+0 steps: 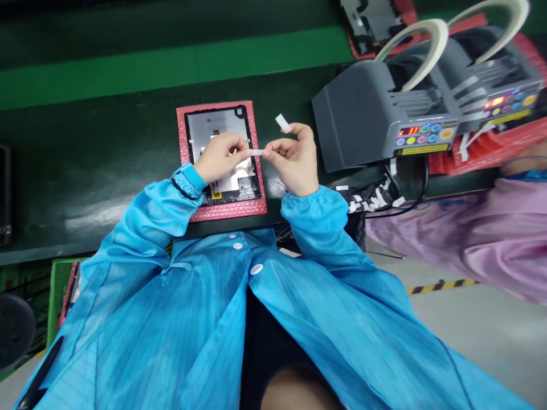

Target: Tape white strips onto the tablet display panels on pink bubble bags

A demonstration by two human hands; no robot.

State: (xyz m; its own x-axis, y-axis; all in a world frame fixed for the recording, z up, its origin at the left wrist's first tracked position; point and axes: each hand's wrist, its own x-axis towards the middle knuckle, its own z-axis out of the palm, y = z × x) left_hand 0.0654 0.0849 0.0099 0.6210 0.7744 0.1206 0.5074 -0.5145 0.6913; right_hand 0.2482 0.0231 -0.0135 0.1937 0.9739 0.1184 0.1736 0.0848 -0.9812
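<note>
An opened tablet back (222,148) lies on a pink bubble-wrap pad (226,209) on the dark green belt. My left hand (220,156) hovers over it, fingers pinched on one end of a small white tape strip (257,152). The other end of that strip is pinched by my right hand (294,162), just right of the pad. A second white tape piece (282,123) sticks up from my right hand's raised finger. Both sleeves are blue.
Two grey tape dispensers (363,114) (491,74) with tape rolls stand at the right. Cut tape bits (371,199) and a cable lie below them. A co-worker's pink sleeve (470,233) is at the right. Another pad with a device (376,23) lies farther back.
</note>
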